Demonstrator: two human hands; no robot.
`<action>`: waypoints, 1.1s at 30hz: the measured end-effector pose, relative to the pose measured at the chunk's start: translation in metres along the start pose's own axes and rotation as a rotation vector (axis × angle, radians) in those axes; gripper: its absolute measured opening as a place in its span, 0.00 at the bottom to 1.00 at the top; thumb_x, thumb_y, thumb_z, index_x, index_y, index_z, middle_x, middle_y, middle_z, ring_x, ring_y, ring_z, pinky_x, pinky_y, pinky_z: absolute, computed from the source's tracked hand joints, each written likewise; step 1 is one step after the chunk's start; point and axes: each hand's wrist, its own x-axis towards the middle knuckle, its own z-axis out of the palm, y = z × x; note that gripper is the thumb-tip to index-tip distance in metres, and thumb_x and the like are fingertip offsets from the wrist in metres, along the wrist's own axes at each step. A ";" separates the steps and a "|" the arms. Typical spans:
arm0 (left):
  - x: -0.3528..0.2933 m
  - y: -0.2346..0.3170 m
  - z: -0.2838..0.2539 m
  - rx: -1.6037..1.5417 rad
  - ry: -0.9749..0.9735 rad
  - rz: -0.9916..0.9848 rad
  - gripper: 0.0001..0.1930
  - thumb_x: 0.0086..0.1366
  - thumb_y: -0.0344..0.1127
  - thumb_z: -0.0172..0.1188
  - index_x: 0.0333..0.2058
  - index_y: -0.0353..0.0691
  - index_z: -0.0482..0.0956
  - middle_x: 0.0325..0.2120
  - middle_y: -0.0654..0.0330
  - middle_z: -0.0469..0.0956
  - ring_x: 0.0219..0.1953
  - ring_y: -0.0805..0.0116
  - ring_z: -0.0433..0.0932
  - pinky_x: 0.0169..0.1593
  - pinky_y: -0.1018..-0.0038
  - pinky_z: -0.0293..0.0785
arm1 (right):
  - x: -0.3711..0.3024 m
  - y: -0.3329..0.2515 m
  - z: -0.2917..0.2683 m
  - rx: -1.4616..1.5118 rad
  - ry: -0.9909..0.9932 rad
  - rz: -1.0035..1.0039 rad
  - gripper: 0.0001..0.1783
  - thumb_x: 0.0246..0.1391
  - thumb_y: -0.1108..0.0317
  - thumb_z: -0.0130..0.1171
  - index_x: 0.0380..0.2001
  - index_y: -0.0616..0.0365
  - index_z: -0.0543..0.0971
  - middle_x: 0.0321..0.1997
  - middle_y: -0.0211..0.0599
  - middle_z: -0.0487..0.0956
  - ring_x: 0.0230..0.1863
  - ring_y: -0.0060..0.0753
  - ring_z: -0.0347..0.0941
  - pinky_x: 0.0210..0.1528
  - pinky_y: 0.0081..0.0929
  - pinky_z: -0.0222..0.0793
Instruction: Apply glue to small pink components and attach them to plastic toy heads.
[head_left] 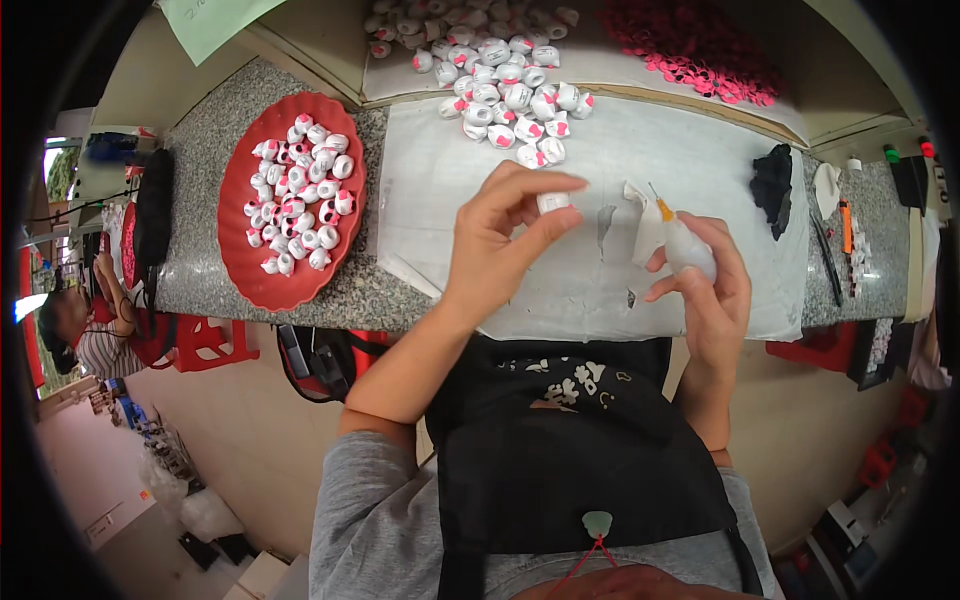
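Between thumb and forefinger, my left hand pinches a small white figurine head above the pale work sheet. My right hand is wrapped round a white squeeze bottle. The bottle has an orange base on its thin needle tip, which points up and to the left. Beside that tip lies a crumpled white cloth or paper. Past my left hand, a heap of white heads with pink bows spreads over the far side of the sheet.
A red scalloped tray with several white-and-pink heads stands on the speckled counter at left. Many pink pieces are piled at far right. A black cloth, a dark thin tool and an orange pen-like item lie right. Another person sits at far left.
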 end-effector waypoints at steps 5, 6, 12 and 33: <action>-0.010 -0.009 0.019 -0.365 -0.038 -0.090 0.15 0.48 0.22 0.54 0.38 0.33 0.69 0.34 0.61 0.68 0.28 0.79 0.67 0.33 0.84 0.64 | -0.003 -0.002 -0.008 0.173 0.145 -0.146 0.16 0.35 0.75 0.54 0.33 0.64 0.65 0.32 0.41 0.65 0.26 0.28 0.65 0.21 0.20 0.64; -0.011 -0.007 0.021 -0.571 -0.015 -0.185 0.15 0.48 0.22 0.54 0.38 0.34 0.69 0.33 0.62 0.69 0.29 0.79 0.68 0.35 0.83 0.65 | -0.002 -0.001 -0.009 0.238 0.166 -0.230 0.17 0.34 0.75 0.55 0.32 0.62 0.65 0.32 0.41 0.65 0.25 0.25 0.63 0.21 0.18 0.62; -0.017 -0.015 0.014 -0.536 -0.023 -0.030 0.17 0.49 0.20 0.52 0.40 0.31 0.65 0.36 0.54 0.69 0.37 0.72 0.69 0.42 0.79 0.66 | -0.002 0.000 0.006 0.107 0.255 -0.394 0.18 0.31 0.72 0.60 0.29 0.58 0.65 0.28 0.36 0.63 0.25 0.22 0.61 0.24 0.16 0.59; -0.023 -0.013 0.009 -0.532 -0.044 -0.009 0.18 0.48 0.20 0.51 0.41 0.30 0.62 0.38 0.48 0.68 0.40 0.68 0.69 0.45 0.75 0.65 | -0.014 -0.002 0.026 -0.412 0.091 -0.653 0.21 0.26 0.66 0.67 0.24 0.55 0.66 0.26 0.31 0.64 0.21 0.22 0.60 0.23 0.17 0.61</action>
